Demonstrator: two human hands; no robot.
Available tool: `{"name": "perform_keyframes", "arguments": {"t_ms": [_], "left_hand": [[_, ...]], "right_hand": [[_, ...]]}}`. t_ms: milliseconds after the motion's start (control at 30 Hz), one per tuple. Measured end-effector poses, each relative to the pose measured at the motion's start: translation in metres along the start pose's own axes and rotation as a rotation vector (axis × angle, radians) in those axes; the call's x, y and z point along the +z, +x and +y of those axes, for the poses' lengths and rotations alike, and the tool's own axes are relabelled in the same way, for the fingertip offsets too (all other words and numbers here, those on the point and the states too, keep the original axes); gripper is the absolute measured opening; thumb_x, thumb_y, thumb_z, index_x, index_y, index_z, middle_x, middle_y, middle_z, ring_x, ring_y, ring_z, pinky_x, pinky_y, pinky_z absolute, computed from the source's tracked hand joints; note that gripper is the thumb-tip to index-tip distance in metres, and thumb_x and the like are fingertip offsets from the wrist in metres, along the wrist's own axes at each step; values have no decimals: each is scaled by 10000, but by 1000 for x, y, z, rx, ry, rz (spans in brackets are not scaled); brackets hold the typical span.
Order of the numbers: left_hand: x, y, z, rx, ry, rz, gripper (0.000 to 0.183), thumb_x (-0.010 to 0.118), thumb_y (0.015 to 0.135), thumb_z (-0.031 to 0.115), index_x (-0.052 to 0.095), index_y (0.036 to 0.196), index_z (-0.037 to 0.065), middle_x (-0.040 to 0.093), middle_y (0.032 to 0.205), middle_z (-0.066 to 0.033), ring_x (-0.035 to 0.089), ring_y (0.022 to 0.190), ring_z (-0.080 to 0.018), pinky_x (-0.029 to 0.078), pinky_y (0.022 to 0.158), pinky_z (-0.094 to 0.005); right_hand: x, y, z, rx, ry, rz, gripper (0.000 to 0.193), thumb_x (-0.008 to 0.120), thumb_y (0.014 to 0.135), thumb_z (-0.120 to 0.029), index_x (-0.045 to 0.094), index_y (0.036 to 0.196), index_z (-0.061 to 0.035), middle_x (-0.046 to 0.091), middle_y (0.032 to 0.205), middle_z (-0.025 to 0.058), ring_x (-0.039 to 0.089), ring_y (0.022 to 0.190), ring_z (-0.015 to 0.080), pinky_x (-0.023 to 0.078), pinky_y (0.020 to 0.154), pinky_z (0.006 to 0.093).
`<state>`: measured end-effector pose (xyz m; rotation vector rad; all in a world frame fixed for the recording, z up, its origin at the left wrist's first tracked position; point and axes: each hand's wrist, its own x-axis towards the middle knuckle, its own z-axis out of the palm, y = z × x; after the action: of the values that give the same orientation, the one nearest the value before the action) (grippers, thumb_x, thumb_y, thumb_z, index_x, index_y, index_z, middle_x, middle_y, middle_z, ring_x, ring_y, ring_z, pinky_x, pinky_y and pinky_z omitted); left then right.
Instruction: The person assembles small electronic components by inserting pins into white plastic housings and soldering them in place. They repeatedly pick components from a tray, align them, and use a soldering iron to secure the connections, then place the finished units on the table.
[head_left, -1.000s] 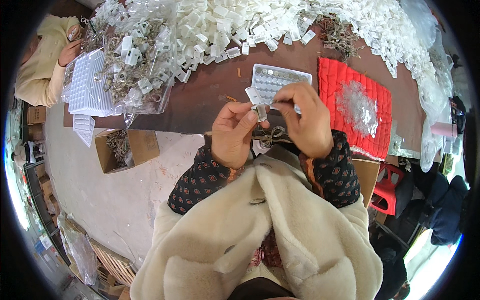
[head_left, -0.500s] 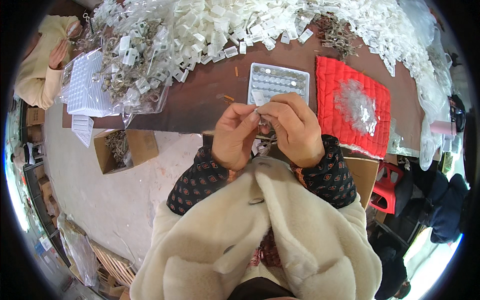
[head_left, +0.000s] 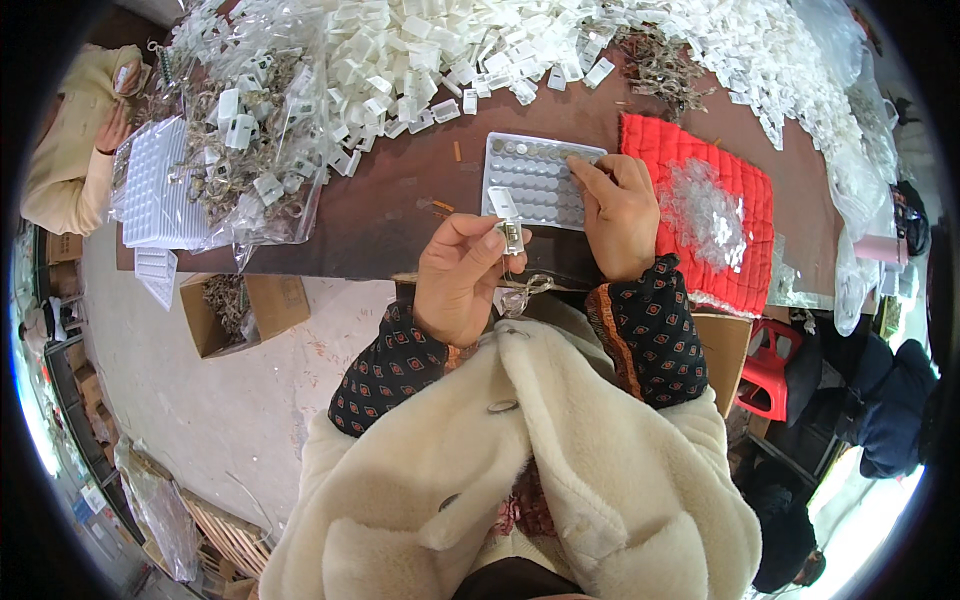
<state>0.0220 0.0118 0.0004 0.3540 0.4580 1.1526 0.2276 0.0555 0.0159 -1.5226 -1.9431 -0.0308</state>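
Observation:
Between the thumb and fingers of my left hand [head_left: 463, 275] is a small white plastic case [head_left: 510, 236] with its lid [head_left: 503, 203] swung up. Metal parts show inside it, and a thin strand with a clear looped end [head_left: 527, 293] hangs near it. My right hand [head_left: 618, 215] reaches over the right side of a white pocketed tray [head_left: 490, 165], its bent fingers touching the far rows. Round silver button cells [head_left: 522, 148] lie in the tray's far row. Whatever is under my right fingertips is hidden.
White plastic cases [head_left: 430, 60] pile along the far side. A clear bag [head_left: 270, 130] of cases and strands lies left, beside stacked trays [head_left: 155, 190]. Small clear pieces [head_left: 705, 215] rest on a red quilted pad [head_left: 650, 150]. A co-worker's hand [head_left: 113, 128] is at far left.
My right hand has left the case and moved right and away from me to the tray. My left hand keeps the case, which now shows its opened inside.

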Motion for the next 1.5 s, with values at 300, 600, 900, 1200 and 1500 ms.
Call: {"name": "perform_keyframes", "arguments": {"t_ms": [300,600,900,1200,1500], "left_hand": [[3,-3,2,-3,-13,-4,137,586,987,88,587,1120,53,673,1094,-147,625,887,-199,510,848,-385],[0,-8,3,1,-53,-56,106,588,985,84,602,1089,71,681,1062,-87,644,933,-196,518,840,-368],[9,-13,7,15,-105,30,92,602,975,74,613,1064,53,683,1008,-125,626,811,-168,539,778,-345],[8,-17,8,-182,-124,-62,108,641,964,147,619,1048,84,675,1012,-131,581,767,-143,512,725,-298],[14,-21,7,-139,-115,52,158,603,992,225,596,1112,122,594,961,32,458,739,-61,433,729,-255]], "right_hand": [[-24,-2,-52,111,451,-38,160,710,807,71,694,938,-19,692,883,117,672,783,254,532,678,310],[-32,2,-73,-50,535,-110,171,694,814,85,696,958,-8,679,890,109,664,804,277,540,718,329],[-38,-7,-77,65,739,-82,234,673,900,-92,694,1115,-1,665,1060,136,666,893,261,510,803,332],[-29,-4,-75,718,1276,-262,131,671,909,-2,659,1036,27,682,933,58,643,843,104,525,744,247],[-30,-8,-71,-116,932,-129,274,688,797,136,685,1050,30,635,1089,136,649,977,224,530,836,311]]}}
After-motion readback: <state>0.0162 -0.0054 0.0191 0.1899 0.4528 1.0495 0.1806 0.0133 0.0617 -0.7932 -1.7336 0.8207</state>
